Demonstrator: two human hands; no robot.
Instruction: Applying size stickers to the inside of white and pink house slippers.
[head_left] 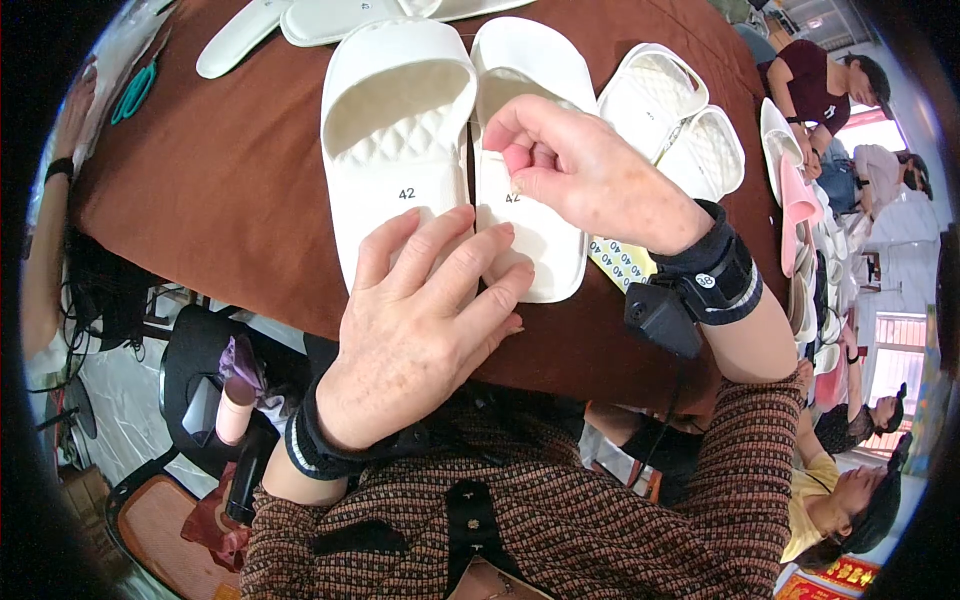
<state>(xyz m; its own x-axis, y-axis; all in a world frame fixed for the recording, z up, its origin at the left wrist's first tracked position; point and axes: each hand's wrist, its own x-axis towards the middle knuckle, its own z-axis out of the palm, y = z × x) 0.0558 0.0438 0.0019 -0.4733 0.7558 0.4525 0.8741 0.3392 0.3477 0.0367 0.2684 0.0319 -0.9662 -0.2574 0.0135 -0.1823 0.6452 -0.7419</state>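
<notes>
A: What's nearest you?
B: Your left hand (pixel 425 315), fingers spread flat on the heels of two white slippers (pixel 400 140) lying side by side on the brown table (pixel 220 190).
A: And your right hand (pixel 580 170)?
B: Pinched shut on a small sticker (pixel 517 185) over the right slipper.
A: Farther off?
B: Two more slippers (pixel 670 110) right, teal scissors (pixel 135 90) far left, people seated at right.

2 slippers (pixel 400 130) lie side by side on table (pixel 220 190).

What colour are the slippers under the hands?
White slippers, seen best in the head view, on a brown table.
</notes>
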